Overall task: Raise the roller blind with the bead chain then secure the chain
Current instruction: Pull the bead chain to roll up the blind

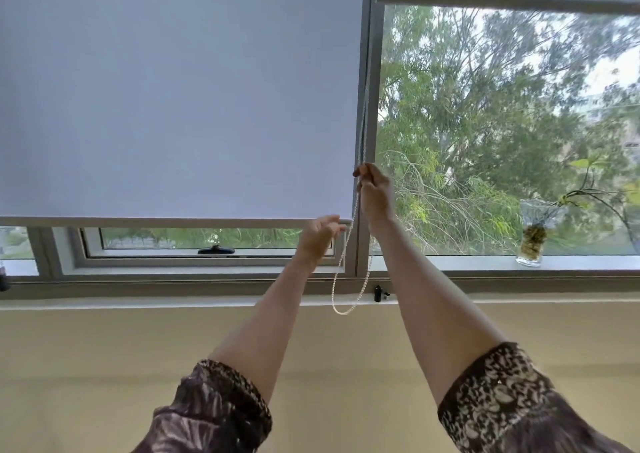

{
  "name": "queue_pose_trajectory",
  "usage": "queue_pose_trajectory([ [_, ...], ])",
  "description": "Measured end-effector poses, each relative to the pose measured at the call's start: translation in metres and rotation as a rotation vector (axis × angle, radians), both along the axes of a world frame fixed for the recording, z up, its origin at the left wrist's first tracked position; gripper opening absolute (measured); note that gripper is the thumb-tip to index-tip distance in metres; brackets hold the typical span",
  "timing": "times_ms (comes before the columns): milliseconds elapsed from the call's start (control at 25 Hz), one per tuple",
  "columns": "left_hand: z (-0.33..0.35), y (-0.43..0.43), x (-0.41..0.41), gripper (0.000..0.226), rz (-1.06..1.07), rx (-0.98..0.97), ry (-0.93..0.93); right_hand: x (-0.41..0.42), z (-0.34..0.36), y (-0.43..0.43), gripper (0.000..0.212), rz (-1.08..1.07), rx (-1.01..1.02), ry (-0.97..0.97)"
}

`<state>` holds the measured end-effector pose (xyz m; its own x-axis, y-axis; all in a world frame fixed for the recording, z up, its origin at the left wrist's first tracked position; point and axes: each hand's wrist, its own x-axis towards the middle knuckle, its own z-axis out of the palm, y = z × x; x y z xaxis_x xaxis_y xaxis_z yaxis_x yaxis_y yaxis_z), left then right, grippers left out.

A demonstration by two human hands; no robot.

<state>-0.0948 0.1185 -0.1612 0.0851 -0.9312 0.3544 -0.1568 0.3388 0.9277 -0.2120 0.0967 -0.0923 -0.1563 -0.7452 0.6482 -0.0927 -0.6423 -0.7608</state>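
Bead chain (343, 312) hangs in a loop at the window post, just right of the roller blind (173, 106), whose bottom bar sits low, near the sill. Right hand (375, 191) is clenched round the chain higher up. Left hand (320, 233), below it, has loosely spread fingers beside the chain; whether they touch it I cannot tell.

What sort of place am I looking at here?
Likely a lived-in room, home or small office; I cannot tell which. A roller blind with a bead chain covers a wide metal-framed window, a glass vase with a plant cutting stands on the sill, trees outside.
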Motion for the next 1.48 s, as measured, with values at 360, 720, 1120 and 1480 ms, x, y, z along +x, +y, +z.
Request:
queue_pose_trajectory([
  [360, 0.09, 0.011, -0.036, 0.027, 0.013, -0.2, 0.158, -0.003, -0.064, 0.02, 0.028, 0.052, 0.077, 0.042],
  [720, 0.065, 0.003, -0.036, 0.021, 0.101, -0.165, 0.234, -0.006, -0.104, 0.042, 0.029, 0.245, 0.27, 0.041],
  [1120, 0.014, 0.008, -0.028, 0.011, 0.096, -0.187, 0.073, -0.025, -0.024, 0.029, 0.043, 0.279, 0.25, -0.02],
  [1480, -0.035, 0.011, -0.048, 0.013, 0.057, -0.13, 0.011, -0.006, 0.056, 0.029, 0.034, 0.143, 0.109, -0.046],
])
